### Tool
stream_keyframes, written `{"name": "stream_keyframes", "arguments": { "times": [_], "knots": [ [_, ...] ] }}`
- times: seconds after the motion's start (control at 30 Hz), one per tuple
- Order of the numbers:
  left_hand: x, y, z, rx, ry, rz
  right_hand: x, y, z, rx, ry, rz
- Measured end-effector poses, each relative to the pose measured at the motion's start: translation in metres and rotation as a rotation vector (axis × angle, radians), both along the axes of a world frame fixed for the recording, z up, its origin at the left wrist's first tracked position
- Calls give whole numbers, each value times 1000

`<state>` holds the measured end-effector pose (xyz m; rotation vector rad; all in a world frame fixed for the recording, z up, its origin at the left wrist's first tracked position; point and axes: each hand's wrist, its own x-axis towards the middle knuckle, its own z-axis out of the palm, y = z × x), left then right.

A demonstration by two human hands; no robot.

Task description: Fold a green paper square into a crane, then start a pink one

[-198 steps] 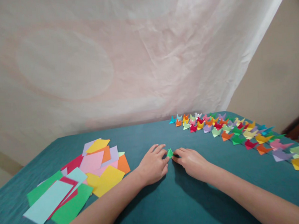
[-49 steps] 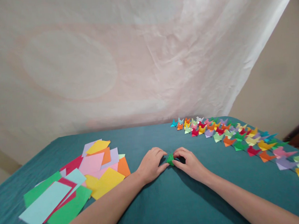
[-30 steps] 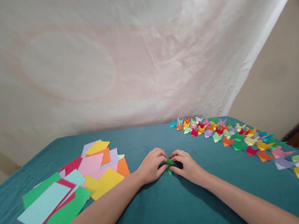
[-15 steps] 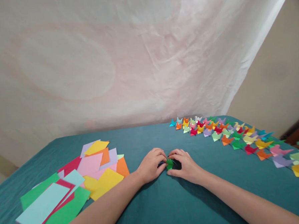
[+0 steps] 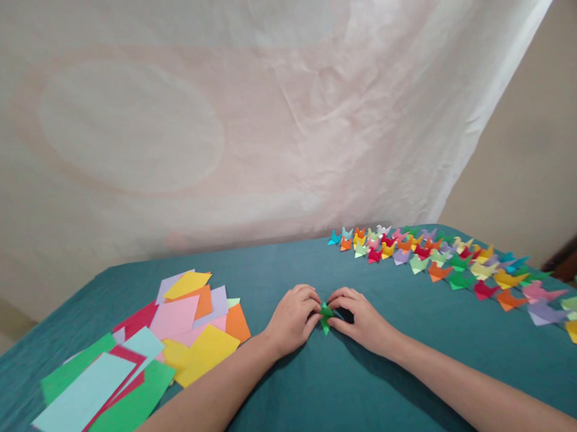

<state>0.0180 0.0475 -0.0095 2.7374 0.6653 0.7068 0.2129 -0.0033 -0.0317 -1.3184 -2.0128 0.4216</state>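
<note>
A small piece of folded green paper (image 5: 325, 318) is held between my two hands, just above the teal cloth at the middle of the table. My left hand (image 5: 296, 317) pinches its left side with thumb and fingertips. From the other side, my right hand (image 5: 359, 315) has thumb and fingers closed on its right edge. The paper has a pointed lower end that shows between the fingertips. Parts of its folds are hidden behind my fingers.
Loose coloured paper sheets (image 5: 199, 356) lie overlapping on the left of the teal tablecloth (image 5: 298, 396). Several rows of small folded paper birds (image 5: 459, 279) stand along the right. A pale hanging sheet (image 5: 264, 127) closes off the back.
The green paper has turned between my fingers, so its point now faces down towards me. My right thumb has shifted slightly to the right; my left hand has barely moved.
</note>
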Motion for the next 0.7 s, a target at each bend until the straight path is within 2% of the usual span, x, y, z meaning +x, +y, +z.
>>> {"name": "stream_keyframes", "arguments": {
  "times": [0.5, 0.7],
  "knots": [
    [0, -1, -2, -91, -32, 40, -1, 2, -1, 12, 4, -8],
    [0, -1, -2, -99, -20, 55, -4, 2, 3, 2, -16, -3]
  ]
}}
